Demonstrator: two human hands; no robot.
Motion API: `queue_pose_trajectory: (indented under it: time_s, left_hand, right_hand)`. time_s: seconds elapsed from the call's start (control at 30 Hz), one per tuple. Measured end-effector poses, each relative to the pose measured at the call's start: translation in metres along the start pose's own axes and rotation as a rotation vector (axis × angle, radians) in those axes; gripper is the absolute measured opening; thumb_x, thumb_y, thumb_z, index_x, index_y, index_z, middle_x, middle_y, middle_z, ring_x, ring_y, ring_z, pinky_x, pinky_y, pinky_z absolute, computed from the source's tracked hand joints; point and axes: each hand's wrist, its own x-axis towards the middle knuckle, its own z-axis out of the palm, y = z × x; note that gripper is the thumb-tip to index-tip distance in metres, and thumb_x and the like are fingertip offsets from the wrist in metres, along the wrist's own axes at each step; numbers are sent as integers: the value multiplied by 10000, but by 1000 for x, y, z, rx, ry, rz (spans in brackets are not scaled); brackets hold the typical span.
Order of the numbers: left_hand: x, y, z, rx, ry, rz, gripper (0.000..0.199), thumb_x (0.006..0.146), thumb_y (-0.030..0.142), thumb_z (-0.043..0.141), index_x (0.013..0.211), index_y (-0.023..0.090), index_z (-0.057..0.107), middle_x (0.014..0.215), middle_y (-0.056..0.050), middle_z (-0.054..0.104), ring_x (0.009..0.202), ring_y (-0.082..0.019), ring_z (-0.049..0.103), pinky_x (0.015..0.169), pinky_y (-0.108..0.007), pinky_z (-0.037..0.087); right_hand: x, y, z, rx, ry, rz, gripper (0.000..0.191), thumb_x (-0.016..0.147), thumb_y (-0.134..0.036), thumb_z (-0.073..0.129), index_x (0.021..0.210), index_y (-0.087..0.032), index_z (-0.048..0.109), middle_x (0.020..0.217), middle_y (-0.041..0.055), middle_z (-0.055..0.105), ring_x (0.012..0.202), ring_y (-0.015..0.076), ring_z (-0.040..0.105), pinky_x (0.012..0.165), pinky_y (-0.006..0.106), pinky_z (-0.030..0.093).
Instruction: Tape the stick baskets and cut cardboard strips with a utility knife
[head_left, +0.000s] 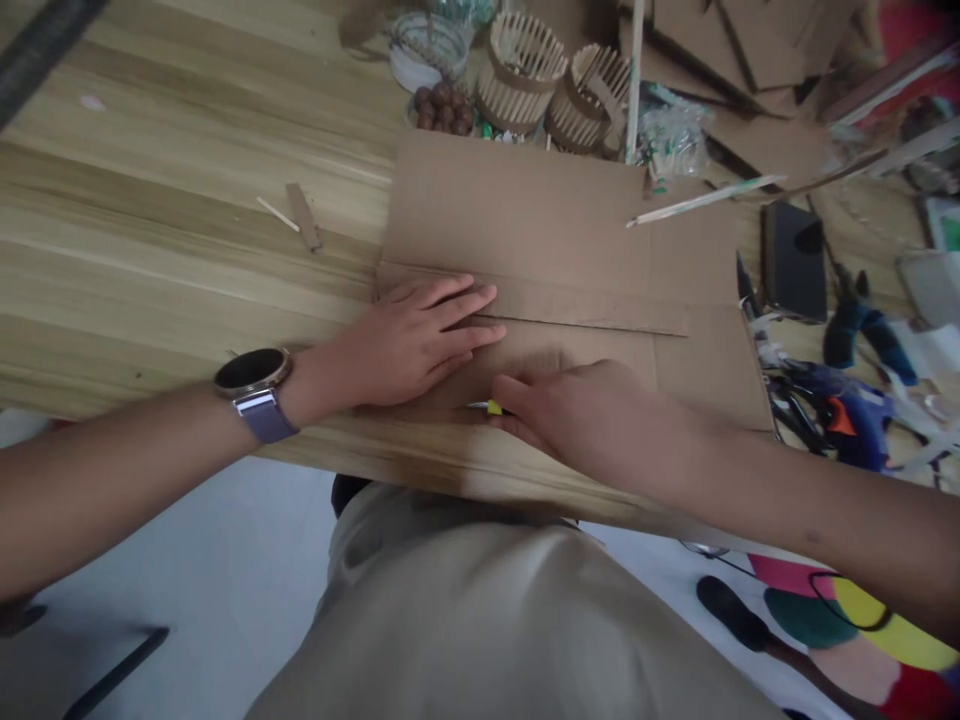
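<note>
A large sheet of brown cardboard (pixel 517 205) lies on the wooden table, with a narrow cardboard strip (pixel 577 305) across it. Fingers spread, my left hand (pixel 412 340) presses flat on the strip's left end and the cardboard below it. A watch with a purple band is on that wrist. My right hand (pixel 577 405) is closed around a yellow cutter (pixel 494 407), whose thin metal tip points left near the cardboard's lower edge. Most of the cutter is hidden in my fingers.
Two round stick baskets (pixel 521 75), a bowl of brown balls (pixel 444 108) and a glass jar stand behind the cardboard. Rolled paper (pixel 705 200) rests on its upper right. Pliers (pixel 870 325), a blue glue gun (pixel 862 415) and a black box (pixel 795 260) lie at right.
</note>
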Motion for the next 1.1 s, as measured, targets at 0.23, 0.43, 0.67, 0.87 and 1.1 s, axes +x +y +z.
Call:
queue_pose_trajectory:
  time_s: [0.23,0.43,0.67,0.87,1.1]
  left_hand:
    - [1,2,-5,-21,-16,-11,385,1039,257,460,1405,245,580,1589,-120,458,1475,-330,401,1159,-558,394]
    - [2,2,-5,4,-35,-15,388,1049,292,457,1416,246,573,1598,-108,448,1474,-329,399,1167,-533,388]
    - [1,1,-2,27,3,14,406,1063,307,407,1424,218,572,1584,-129,461,1455,-344,417,1150,-537,407]
    - [1,2,-2,7,-5,-10,386,1059,309,426,1413,259,574,1590,-105,461,1467,-331,411,1153,-542,405]
    - [2,3,-4,-50,-6,-29,382,1033,278,485,1397,252,598,1590,-107,462,1475,-331,404,1174,-529,388]
  right_hand:
    - [2,0,-6,-79,-31,-21,244,1068,-310,426,1156,-207,630,918,43,735,760,207,700,482,305,192]
    - [2,-6,-3,-123,34,-17,260,1041,-195,407,1122,-209,654,820,61,726,699,216,695,477,301,256]
    - [-1,-6,-6,-96,-36,7,261,1050,-268,407,1138,-216,647,879,70,733,704,226,697,476,307,254]
    - [-1,-4,-7,-66,-33,4,280,1070,-312,390,1154,-219,640,899,64,738,725,212,690,488,319,233]
    - [-2,-6,-9,-87,-8,-18,223,1046,-213,416,1089,-200,635,870,52,726,723,211,714,462,305,191]
